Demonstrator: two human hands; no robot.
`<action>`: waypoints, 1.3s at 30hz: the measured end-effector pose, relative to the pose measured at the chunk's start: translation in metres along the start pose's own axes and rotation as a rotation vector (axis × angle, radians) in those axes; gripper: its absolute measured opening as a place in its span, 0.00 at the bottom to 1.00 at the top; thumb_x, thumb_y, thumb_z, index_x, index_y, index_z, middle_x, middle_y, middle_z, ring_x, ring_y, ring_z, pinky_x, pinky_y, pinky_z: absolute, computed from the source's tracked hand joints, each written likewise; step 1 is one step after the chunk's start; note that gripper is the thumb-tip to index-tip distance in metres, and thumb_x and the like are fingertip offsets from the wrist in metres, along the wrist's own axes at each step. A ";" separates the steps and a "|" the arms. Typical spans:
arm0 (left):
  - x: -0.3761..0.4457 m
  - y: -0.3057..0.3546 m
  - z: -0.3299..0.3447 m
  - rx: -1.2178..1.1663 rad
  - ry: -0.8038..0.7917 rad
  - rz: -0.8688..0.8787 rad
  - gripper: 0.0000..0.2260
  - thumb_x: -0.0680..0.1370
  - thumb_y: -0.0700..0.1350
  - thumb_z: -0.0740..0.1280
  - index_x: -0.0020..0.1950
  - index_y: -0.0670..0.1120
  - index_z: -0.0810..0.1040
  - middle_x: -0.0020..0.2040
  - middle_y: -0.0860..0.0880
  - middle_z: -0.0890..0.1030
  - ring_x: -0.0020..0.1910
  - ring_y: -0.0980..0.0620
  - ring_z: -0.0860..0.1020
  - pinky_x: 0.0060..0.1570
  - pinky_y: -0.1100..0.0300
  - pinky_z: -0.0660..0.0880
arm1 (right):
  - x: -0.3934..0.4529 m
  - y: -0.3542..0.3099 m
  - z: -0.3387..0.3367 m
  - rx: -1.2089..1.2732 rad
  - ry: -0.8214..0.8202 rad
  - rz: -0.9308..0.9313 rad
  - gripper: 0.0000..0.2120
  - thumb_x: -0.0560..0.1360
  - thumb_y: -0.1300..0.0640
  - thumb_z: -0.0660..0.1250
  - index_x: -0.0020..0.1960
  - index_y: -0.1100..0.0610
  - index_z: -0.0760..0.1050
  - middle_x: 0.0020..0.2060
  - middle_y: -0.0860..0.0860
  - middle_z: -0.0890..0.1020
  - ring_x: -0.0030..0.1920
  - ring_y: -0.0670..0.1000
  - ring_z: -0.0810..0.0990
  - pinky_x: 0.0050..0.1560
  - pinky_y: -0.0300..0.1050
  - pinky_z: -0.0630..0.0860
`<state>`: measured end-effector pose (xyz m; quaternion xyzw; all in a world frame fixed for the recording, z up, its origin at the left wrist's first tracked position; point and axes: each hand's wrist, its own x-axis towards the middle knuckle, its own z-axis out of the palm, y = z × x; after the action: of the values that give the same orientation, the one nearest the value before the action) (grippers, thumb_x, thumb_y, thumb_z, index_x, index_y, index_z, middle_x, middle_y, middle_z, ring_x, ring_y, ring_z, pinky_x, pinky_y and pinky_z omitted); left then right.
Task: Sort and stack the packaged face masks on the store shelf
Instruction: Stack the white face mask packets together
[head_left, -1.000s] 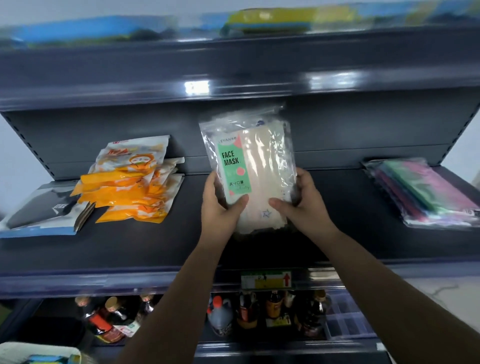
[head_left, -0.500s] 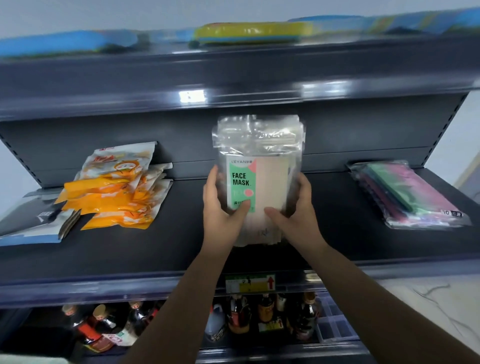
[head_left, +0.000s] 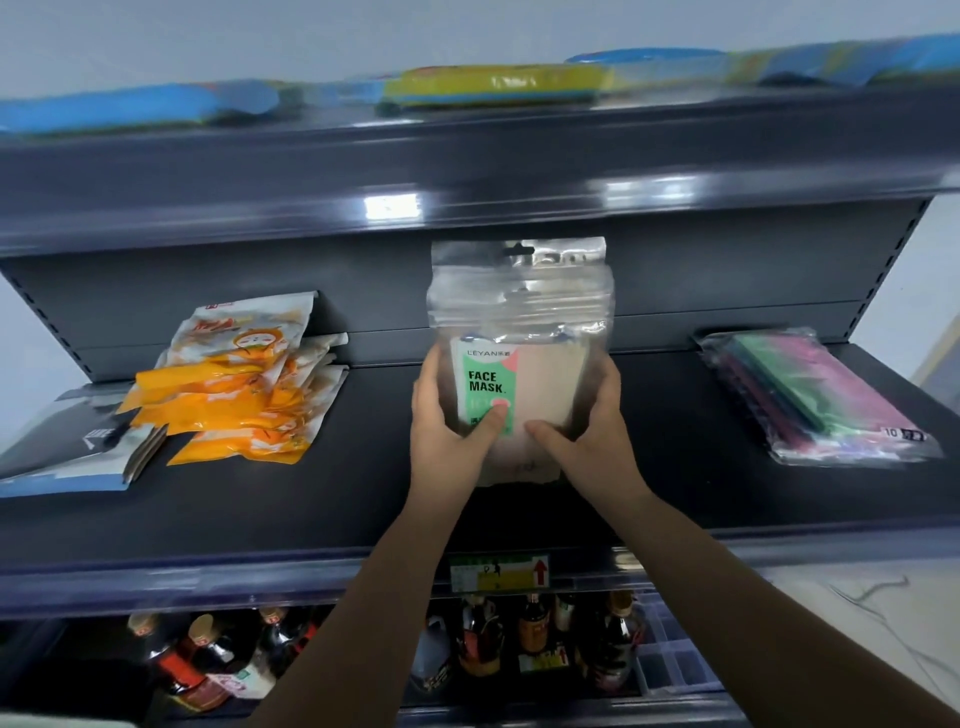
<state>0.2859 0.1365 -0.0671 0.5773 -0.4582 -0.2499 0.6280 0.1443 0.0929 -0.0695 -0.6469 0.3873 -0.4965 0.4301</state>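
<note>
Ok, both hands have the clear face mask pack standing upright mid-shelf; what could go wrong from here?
1. The face mask pack is held upright only by the left hand and right hand at its lower sides; released, it would likely topple.
2. The orange packs lie fanned and uneven, so anything stacked there may slide.

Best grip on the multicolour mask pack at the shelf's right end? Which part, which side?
Judging by its pose, pinch the front short edge of the clear multicolour mask pack, coming from the aisle side. It lies flat on the dark metal shelf, with that edge nearest the front lip and bare shelf in front of it.
</note>
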 end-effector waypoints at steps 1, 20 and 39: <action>0.001 -0.001 -0.001 -0.008 -0.002 -0.007 0.37 0.70 0.44 0.74 0.73 0.57 0.60 0.70 0.52 0.70 0.69 0.55 0.68 0.64 0.51 0.73 | 0.000 -0.001 0.000 -0.007 -0.003 0.001 0.43 0.68 0.67 0.72 0.73 0.48 0.51 0.66 0.45 0.67 0.66 0.43 0.66 0.60 0.36 0.72; -0.016 -0.011 0.014 0.068 0.012 -0.032 0.37 0.69 0.43 0.70 0.75 0.47 0.57 0.68 0.46 0.68 0.68 0.50 0.67 0.62 0.51 0.73 | -0.001 0.016 -0.007 -0.044 -0.046 0.094 0.40 0.71 0.64 0.71 0.74 0.50 0.51 0.66 0.47 0.67 0.66 0.48 0.68 0.45 0.29 0.76; 0.022 -0.003 0.094 0.145 -0.138 -0.161 0.16 0.70 0.38 0.74 0.55 0.44 0.78 0.48 0.51 0.81 0.44 0.56 0.80 0.40 0.72 0.75 | 0.031 0.023 -0.087 -0.265 0.173 0.253 0.27 0.69 0.53 0.74 0.63 0.60 0.70 0.50 0.51 0.79 0.47 0.48 0.78 0.35 0.29 0.71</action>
<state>0.2158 0.0708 -0.0715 0.6378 -0.4693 -0.3048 0.5292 0.0643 0.0418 -0.0700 -0.5990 0.5629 -0.4370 0.3652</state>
